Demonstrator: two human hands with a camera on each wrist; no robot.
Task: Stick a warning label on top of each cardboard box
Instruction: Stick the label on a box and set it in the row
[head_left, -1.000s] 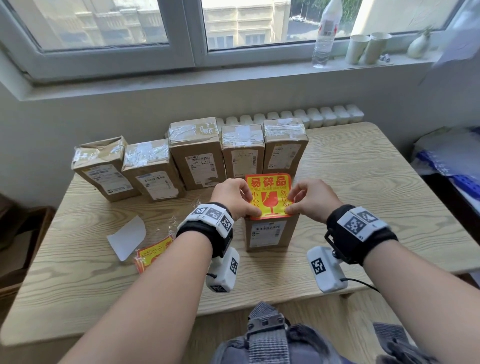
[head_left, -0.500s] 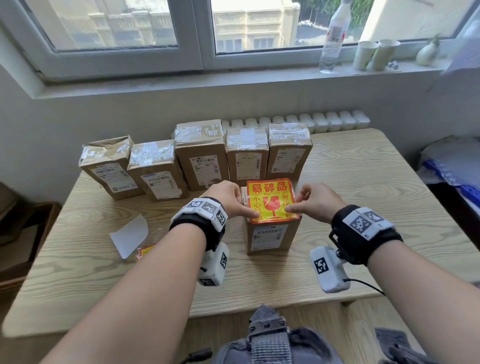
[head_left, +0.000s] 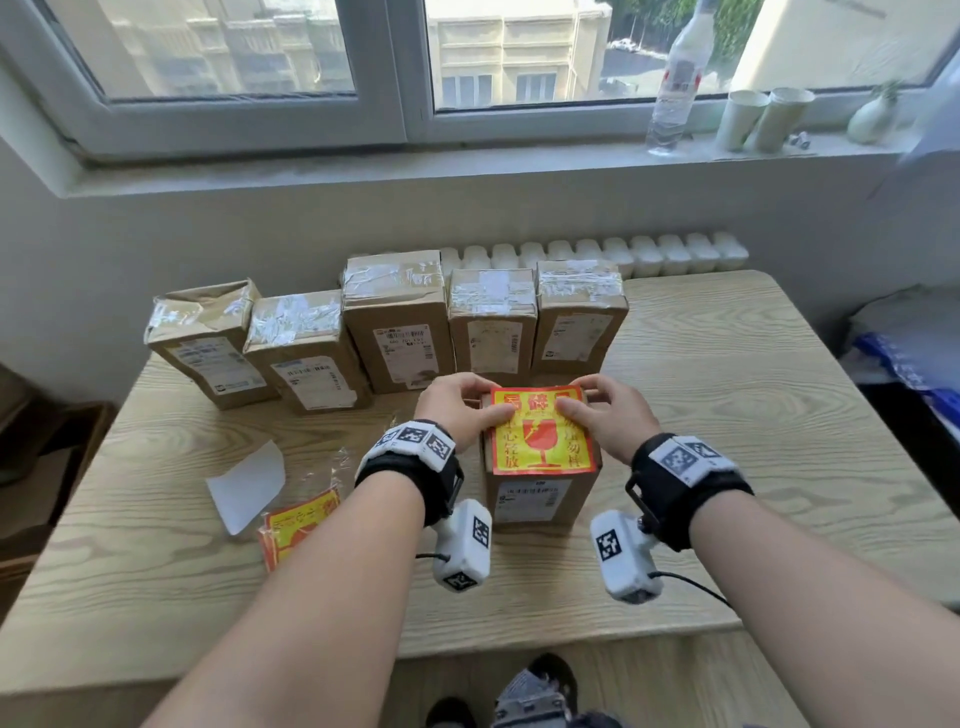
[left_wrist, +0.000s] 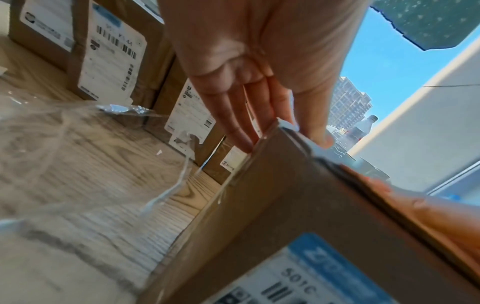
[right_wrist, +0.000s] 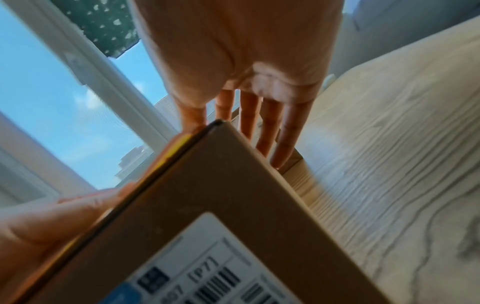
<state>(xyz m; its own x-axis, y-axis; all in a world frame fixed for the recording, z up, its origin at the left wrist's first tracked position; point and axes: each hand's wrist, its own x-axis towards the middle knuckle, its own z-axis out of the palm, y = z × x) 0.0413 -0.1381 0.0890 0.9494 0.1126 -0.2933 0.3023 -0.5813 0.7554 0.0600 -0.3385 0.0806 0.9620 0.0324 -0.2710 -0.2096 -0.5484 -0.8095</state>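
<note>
- The near box (head_left: 537, 488) stands upright on the bench (head_left: 779, 467), apart from the others and closest to the person; the red and yellow warning label (head_left: 540, 431) lies flat across its top face, reaching the front edge.
- The left hand (head_left: 457, 410) rests on the label's far left part: the thumb presses down on the sticker while the straight fingers (left_wrist: 233, 123) drape over the box's far edge. It grips nothing; it presses.
- The right hand (head_left: 605, 415) mirrors it on the far right part, thumb on the label, fingers (right_wrist: 275, 127) extended down behind the box, also pressing rather than clutching.
- To do this step well, the thumbs would best sweep from the middle outward toward each edge, so air is pushed out and no crease sets in.
- The near corners look flat but deserve a firm rub, as lifted corners seem the likeliest fault.
- The fingers behind the box brace it; that counter-pressure should keep it from tipping or sliding.
- To the left lie a white backing sheet (head_left: 249, 486) and spare labels (head_left: 296, 525) in a clear wrapper, within reach.
- Farther back, 5 taped boxes (head_left: 400, 322) stand in a row, their tops bare of warning labels.
</note>
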